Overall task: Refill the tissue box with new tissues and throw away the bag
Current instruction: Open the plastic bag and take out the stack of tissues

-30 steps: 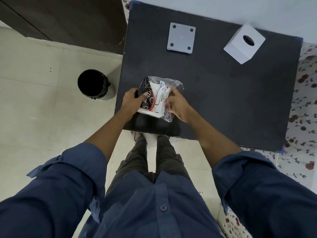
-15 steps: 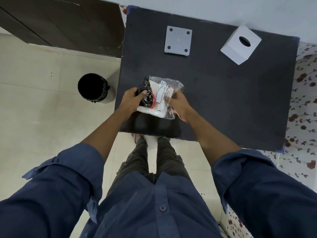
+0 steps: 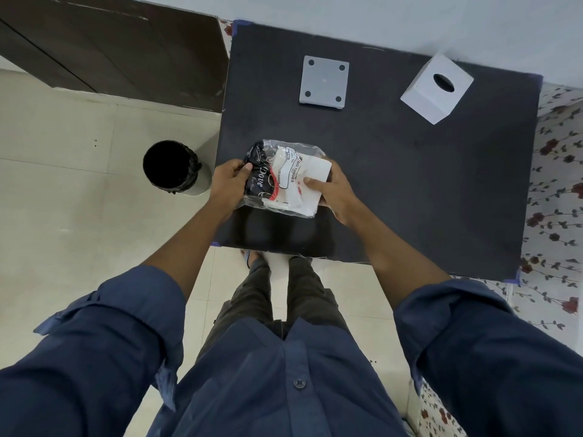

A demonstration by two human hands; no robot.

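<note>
A clear plastic tissue bag (image 3: 271, 181) with black, red and white print lies near the front left of the black table (image 3: 410, 190). My left hand (image 3: 228, 184) grips its black left end. My right hand (image 3: 334, 192) pinches a white stack of tissues (image 3: 315, 171) that sticks out of the bag's right end. The white cube-shaped tissue box (image 3: 437, 88), with a dark oval hole on top, stands at the far right of the table. Its flat grey base plate (image 3: 324, 82) lies apart from it at the far middle.
A black-lined bin (image 3: 172, 167) stands on the tiled floor just left of the table. A dark wooden cabinet (image 3: 110, 48) is at the far left. A floral cloth (image 3: 555, 190) lies along the table's right side. My legs are under the front edge.
The white tissue stack has come partly out of the bag's right end under my right hand. My left hand still holds the bag's left end.
</note>
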